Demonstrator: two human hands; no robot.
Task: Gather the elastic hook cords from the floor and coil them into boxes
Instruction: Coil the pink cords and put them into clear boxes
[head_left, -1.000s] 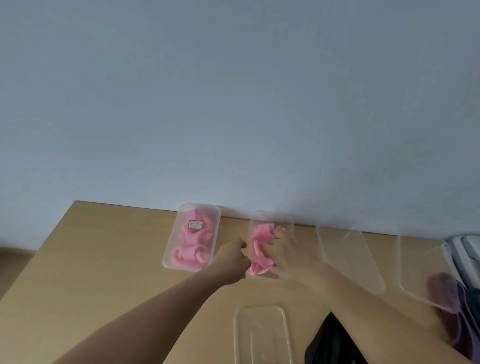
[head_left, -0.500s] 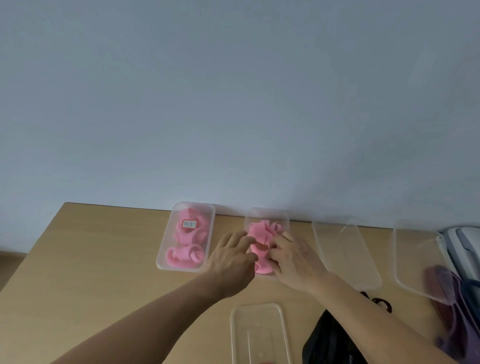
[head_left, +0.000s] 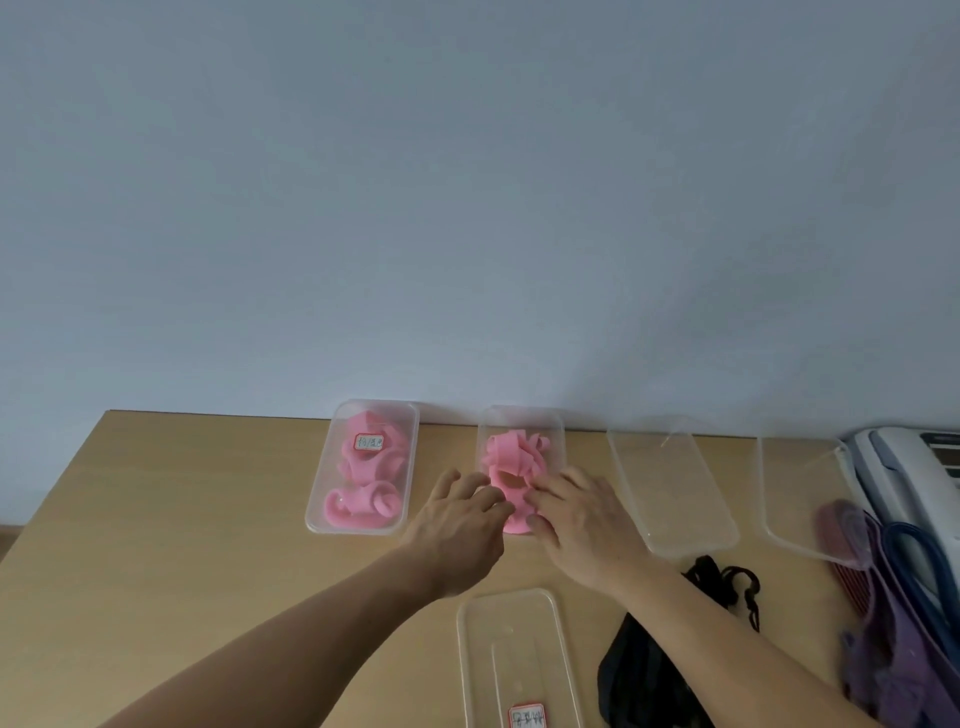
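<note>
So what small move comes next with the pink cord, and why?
Probably press the pink cord flat into the open box: left hand and right hand rest on it, it bulges above the rim; the lid lies nearby.

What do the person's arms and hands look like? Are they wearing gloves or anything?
No gloves. The left grip and the right grip are both bare hands, with no rings that I can see. The left forearm and the right forearm are bare too. No sleeves show in the picture, and there is no watch or bracelet at either wrist.
</note>
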